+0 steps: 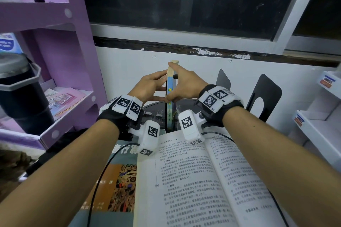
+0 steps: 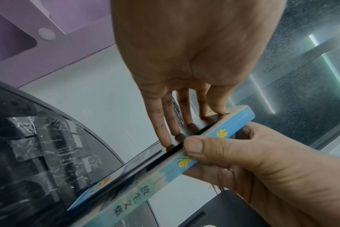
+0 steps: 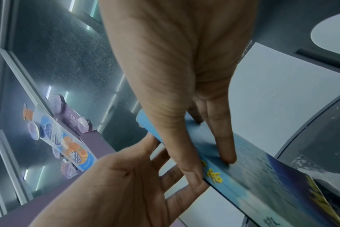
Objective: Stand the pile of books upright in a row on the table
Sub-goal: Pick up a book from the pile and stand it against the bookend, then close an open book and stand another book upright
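Note:
A thin blue book (image 1: 169, 110) stands upright on the dark round tabletop (image 1: 153, 114), spine toward me. My left hand (image 1: 156, 88) lies with straight fingers (image 2: 165, 122) flat against the dark face on the book's left side. My right hand (image 1: 175, 83) pinches the book near its top, thumb (image 2: 192, 147) at the spine and fingers (image 3: 225, 153) flat on the right cover. The spine (image 2: 130, 204) carries yellow and dark characters. In front of me, an open book (image 1: 203, 180) lies flat, partly over a teal-covered book (image 1: 118, 180).
Two black metal bookends (image 1: 263, 96) stand at the back right by the white wall. A purple shelf unit (image 1: 60, 61) with a black flask (image 1: 20, 90) is on the left. White shelves (image 1: 317, 125) are on the right. Black cables (image 1: 96, 190) run over the flat books.

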The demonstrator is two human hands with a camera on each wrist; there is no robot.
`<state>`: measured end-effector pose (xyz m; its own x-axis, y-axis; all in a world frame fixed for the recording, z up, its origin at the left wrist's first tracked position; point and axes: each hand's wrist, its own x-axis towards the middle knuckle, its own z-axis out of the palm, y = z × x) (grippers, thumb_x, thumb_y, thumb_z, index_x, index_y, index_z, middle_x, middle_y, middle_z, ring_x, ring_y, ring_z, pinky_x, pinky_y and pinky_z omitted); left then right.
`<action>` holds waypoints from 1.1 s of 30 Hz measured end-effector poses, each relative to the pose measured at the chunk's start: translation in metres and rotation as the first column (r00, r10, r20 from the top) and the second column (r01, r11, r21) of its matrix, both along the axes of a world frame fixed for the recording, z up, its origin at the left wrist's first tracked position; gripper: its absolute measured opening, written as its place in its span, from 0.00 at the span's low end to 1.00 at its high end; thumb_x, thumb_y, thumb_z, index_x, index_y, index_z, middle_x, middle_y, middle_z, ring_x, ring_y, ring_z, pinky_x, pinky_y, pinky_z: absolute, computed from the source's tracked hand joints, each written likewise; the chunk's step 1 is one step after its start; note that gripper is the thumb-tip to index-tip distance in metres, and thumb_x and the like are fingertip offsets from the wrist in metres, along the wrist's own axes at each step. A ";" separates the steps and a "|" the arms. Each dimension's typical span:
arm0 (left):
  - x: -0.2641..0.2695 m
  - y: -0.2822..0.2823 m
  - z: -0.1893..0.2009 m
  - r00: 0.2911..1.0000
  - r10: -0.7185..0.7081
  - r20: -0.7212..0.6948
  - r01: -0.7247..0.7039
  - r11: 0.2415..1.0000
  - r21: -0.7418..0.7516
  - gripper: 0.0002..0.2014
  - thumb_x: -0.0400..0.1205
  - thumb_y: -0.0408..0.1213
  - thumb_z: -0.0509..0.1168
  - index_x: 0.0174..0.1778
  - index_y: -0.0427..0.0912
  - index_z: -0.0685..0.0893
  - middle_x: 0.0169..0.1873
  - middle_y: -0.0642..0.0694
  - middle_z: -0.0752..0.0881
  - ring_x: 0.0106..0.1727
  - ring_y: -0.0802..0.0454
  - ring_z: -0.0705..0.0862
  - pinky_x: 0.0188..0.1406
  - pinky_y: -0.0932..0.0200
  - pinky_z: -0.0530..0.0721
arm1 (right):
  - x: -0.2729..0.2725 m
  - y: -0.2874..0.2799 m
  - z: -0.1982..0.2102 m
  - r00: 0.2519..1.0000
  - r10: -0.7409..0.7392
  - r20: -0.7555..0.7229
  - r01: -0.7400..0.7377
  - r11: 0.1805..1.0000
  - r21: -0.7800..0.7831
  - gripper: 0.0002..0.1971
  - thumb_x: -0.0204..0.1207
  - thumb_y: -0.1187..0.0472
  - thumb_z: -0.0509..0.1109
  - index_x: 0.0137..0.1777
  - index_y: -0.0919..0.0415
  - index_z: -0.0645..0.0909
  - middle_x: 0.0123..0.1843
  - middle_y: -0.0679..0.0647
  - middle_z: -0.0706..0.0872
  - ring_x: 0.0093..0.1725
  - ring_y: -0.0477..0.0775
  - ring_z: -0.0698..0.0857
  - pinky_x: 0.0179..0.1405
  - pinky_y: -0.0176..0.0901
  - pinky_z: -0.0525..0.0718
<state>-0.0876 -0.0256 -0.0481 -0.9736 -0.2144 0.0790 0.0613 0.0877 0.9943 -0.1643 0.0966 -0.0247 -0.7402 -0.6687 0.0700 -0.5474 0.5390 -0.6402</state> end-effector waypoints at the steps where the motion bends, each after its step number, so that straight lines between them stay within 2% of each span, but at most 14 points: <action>1: 0.000 0.000 0.000 1.000 -0.002 0.002 0.002 1.000 -0.006 0.18 0.89 0.38 0.55 0.75 0.49 0.76 0.64 0.48 0.84 0.51 0.54 0.86 0.35 0.58 0.90 | 0.001 0.000 0.000 1.000 -0.001 0.007 0.001 1.000 -0.003 0.59 0.61 0.71 0.85 0.86 0.51 0.50 0.76 0.61 0.73 0.37 0.55 0.89 0.33 0.44 0.91; 5: 0.000 0.000 0.003 1.000 0.002 0.019 -0.002 1.000 -0.024 0.18 0.89 0.37 0.55 0.75 0.48 0.76 0.66 0.46 0.83 0.55 0.49 0.86 0.45 0.51 0.91 | 0.003 0.000 -0.002 0.999 0.002 0.034 -0.002 1.000 0.002 0.61 0.59 0.72 0.86 0.85 0.49 0.51 0.74 0.63 0.73 0.47 0.62 0.90 0.36 0.50 0.92; 7: 0.001 0.000 0.005 0.999 0.007 0.042 -0.005 0.999 -0.041 0.18 0.89 0.38 0.56 0.74 0.48 0.76 0.66 0.46 0.84 0.58 0.45 0.86 0.52 0.45 0.89 | 0.004 0.001 -0.002 1.000 0.004 0.025 -0.004 1.000 0.018 0.61 0.59 0.71 0.86 0.85 0.48 0.50 0.75 0.63 0.72 0.47 0.62 0.90 0.38 0.51 0.92; 9: 0.003 -0.001 0.008 0.998 0.015 0.058 -0.012 0.998 -0.061 0.17 0.88 0.39 0.58 0.72 0.47 0.78 0.65 0.45 0.85 0.58 0.43 0.86 0.56 0.42 0.87 | 0.005 0.002 -0.002 1.000 0.001 0.013 -0.001 0.999 0.038 0.62 0.59 0.69 0.86 0.86 0.49 0.48 0.77 0.62 0.71 0.50 0.61 0.89 0.40 0.50 0.92; 13: 0.010 0.004 0.014 0.998 0.027 0.061 -0.021 0.996 -0.090 0.15 0.88 0.39 0.58 0.70 0.46 0.80 0.60 0.46 0.85 0.52 0.47 0.85 0.53 0.48 0.88 | 0.010 0.009 0.003 0.999 -0.008 -0.051 0.013 0.995 0.097 0.61 0.61 0.62 0.86 0.87 0.50 0.47 0.80 0.60 0.69 0.61 0.58 0.83 0.44 0.38 0.85; 15: 0.015 0.007 0.017 0.997 0.028 0.075 -0.019 0.994 -0.109 0.16 0.88 0.40 0.58 0.70 0.45 0.79 0.62 0.46 0.84 0.55 0.46 0.85 0.53 0.47 0.87 | 0.015 0.013 0.006 0.998 -0.006 -0.057 0.012 0.994 0.107 0.59 0.63 0.61 0.86 0.86 0.51 0.48 0.81 0.59 0.68 0.66 0.58 0.80 0.43 0.35 0.82; 19: 0.027 0.012 0.023 0.994 0.050 0.095 -0.035 0.988 -0.153 0.16 0.87 0.41 0.59 0.70 0.44 0.78 0.66 0.44 0.82 0.61 0.41 0.84 0.54 0.46 0.86 | 0.028 0.023 0.013 0.996 0.007 -0.089 0.007 0.989 0.150 0.54 0.65 0.57 0.84 0.85 0.53 0.52 0.80 0.58 0.70 0.72 0.58 0.76 0.60 0.40 0.77; 21: 0.035 0.016 0.026 0.993 0.060 0.101 -0.042 0.984 -0.176 0.16 0.87 0.41 0.60 0.70 0.43 0.78 0.66 0.44 0.81 0.61 0.41 0.83 0.54 0.46 0.85 | 0.036 0.030 0.018 0.996 0.009 -0.086 0.005 0.988 0.156 0.52 0.66 0.56 0.83 0.85 0.54 0.55 0.80 0.57 0.70 0.72 0.58 0.76 0.65 0.44 0.77; 25: 0.053 0.023 0.033 0.992 0.083 0.096 -0.062 0.977 -0.204 0.13 0.86 0.40 0.61 0.66 0.45 0.77 0.65 0.44 0.82 0.54 0.46 0.82 0.55 0.46 0.85 | 0.056 0.045 0.026 0.998 0.005 -0.068 0.005 0.987 0.160 0.47 0.68 0.54 0.82 0.83 0.55 0.59 0.79 0.55 0.72 0.70 0.57 0.78 0.63 0.47 0.81; 28: 0.069 0.028 0.037 0.990 0.095 0.102 -0.068 0.968 -0.241 0.16 0.86 0.40 0.61 0.69 0.43 0.76 0.65 0.43 0.81 0.56 0.45 0.82 0.55 0.46 0.83 | 0.072 0.057 0.032 0.996 0.007 -0.093 0.011 0.981 0.194 0.42 0.71 0.51 0.80 0.82 0.55 0.62 0.76 0.54 0.75 0.69 0.55 0.78 0.64 0.48 0.81; 33: 0.093 0.037 0.034 0.980 0.084 0.181 -0.016 0.937 -0.348 0.17 0.86 0.42 0.61 0.71 0.44 0.75 0.67 0.45 0.80 0.59 0.46 0.81 0.48 0.54 0.80 | 0.096 0.087 0.040 0.995 -0.012 -0.100 0.034 0.973 0.229 0.36 0.75 0.47 0.75 0.80 0.54 0.66 0.75 0.52 0.76 0.70 0.54 0.77 0.65 0.46 0.79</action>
<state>0.0056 0.0111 -0.0141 -0.9661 -0.2563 -0.0294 -0.1396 0.4234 0.8951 -0.0687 0.1833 0.0149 -0.7528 -0.6581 -0.0115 -0.5867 0.6788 -0.4416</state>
